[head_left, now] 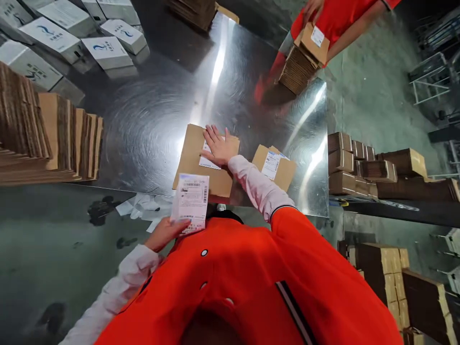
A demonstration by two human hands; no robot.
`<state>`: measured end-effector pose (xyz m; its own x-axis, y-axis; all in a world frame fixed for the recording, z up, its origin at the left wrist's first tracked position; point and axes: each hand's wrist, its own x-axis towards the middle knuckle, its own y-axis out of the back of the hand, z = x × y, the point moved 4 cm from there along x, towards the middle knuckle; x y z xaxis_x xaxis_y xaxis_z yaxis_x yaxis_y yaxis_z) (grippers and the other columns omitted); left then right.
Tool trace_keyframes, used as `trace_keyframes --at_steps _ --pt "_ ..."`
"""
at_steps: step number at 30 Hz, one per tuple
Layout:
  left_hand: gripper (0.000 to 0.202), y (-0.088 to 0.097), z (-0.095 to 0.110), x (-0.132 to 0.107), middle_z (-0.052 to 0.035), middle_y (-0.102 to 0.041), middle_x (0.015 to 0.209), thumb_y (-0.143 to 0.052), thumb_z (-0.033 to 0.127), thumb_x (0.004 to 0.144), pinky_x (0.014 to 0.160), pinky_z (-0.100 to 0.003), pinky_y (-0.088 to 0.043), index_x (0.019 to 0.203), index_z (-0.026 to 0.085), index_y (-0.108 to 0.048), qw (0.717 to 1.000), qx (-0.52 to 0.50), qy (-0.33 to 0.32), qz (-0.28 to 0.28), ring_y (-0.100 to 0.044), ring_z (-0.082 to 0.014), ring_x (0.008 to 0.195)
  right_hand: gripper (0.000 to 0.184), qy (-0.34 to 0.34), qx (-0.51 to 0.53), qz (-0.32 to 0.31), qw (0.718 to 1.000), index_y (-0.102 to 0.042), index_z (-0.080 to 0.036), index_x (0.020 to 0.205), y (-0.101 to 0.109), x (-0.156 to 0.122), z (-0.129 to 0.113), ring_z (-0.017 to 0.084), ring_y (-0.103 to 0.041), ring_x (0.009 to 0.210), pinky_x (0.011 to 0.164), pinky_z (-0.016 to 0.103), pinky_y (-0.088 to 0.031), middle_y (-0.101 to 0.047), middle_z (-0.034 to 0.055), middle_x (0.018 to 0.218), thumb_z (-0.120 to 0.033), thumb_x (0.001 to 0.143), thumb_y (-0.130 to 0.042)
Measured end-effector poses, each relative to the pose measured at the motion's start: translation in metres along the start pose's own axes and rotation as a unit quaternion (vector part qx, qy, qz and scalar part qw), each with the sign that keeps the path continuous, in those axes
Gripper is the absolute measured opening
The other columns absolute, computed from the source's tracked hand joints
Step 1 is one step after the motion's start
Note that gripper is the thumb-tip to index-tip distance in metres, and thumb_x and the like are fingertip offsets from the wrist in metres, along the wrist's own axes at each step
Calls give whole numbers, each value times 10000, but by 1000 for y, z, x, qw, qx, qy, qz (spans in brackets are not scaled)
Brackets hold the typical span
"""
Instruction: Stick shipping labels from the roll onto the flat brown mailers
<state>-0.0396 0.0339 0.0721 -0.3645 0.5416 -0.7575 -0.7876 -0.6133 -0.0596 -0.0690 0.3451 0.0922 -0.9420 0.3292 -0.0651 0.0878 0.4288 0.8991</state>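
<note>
Right hand [218,146] lies flat, fingers spread, pressing a label [207,160] onto the flat box [201,163]; left hand [165,233] pinches a label sheet [191,201]; rub firmly outward.

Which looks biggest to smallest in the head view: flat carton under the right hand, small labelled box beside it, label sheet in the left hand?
1. Flat carton
2. Small labelled box; label sheet look alike, sheet nearer the camera, so unranked.
</note>
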Motion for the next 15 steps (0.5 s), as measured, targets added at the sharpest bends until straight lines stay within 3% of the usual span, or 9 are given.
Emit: trace_keyframes --at_steps 3,6,7,8,10,12,13,15 --pt "505 21 41 0 -119 -756 772 -871 584 440 803 -434 -593 687 179 -697 991 9 -64 120 -706 -356 874 669 47 45 -27 998 -489 -166 1453 -18 -29 -27 308 -125 1563 1253 576 -46 -318 126 1626 -555 911 -549" --pt "424 22 89 14 -91 -697 663 -738 579 639 785 -412 -578 661 161 -668 970 66 -137 192 -686 -310 815 472 171 113 -113 972 -646 -208 1299 -31 -81 -49 236 -334 1498 1281 442 -129 -532 82 1491 -445 893 -602" --pt "398 18 103 23 -92 -689 671 -688 551 704 819 -423 -566 674 155 -671 961 106 -163 199 -681 -303 823 388 183 135 -132 965 -691 -220 1229 -32 -99 -50 206 -419 1444 1272 391 -186 -602 69 1416 -412 910 -583" --pt "370 13 115 33 -101 -700 721 -643 511 758 882 -440 -543 707 147 -683 947 153 -197 203 -678 -303 870 345 156 154 -126 968 -713 -221 1184 -31 -114 -44 185 -485 1389 1251 357 -249 -647 69 1354 -391 942 -535" --pt "298 1 134 53 -137 -729 943 -595 410 817 1063 -470 -430 793 133 -704 906 247 -273 210 -632 -315 1081 402 -9 169 -34 985 -688 -184 1228 -25 -135 -22 185 -524 1347 1209 363 -334 -645 109 1348 -363 1003 -407" --pt "239 -10 142 71 -156 -684 1207 -580 311 835 1190 -472 -263 874 113 -708 870 309 -325 204 -502 -313 1292 492 -204 155 76 964 -564 -79 1377 -22 -150 -1 247 -449 1422 1210 442 -326 -524 205 1467 -360 1011 -393" --pt "230 -14 143 76 -155 -651 1288 -570 279 839 1215 -470 -206 896 102 -706 862 325 -333 200 -438 -313 1354 559 -264 148 97 948 -489 -18 1430 -24 -155 3 288 -381 1469 1220 479 -296 -443 255 1518 -368 996 -441" --pt "226 -20 145 75 -145 -644 1313 -554 237 836 1231 -460 -176 911 87 -704 861 332 -333 197 -368 -311 1410 693 -299 156 92 937 -393 66 1464 -32 -156 2 333 -285 1515 1235 494 -253 -339 319 1555 -379 955 -540"
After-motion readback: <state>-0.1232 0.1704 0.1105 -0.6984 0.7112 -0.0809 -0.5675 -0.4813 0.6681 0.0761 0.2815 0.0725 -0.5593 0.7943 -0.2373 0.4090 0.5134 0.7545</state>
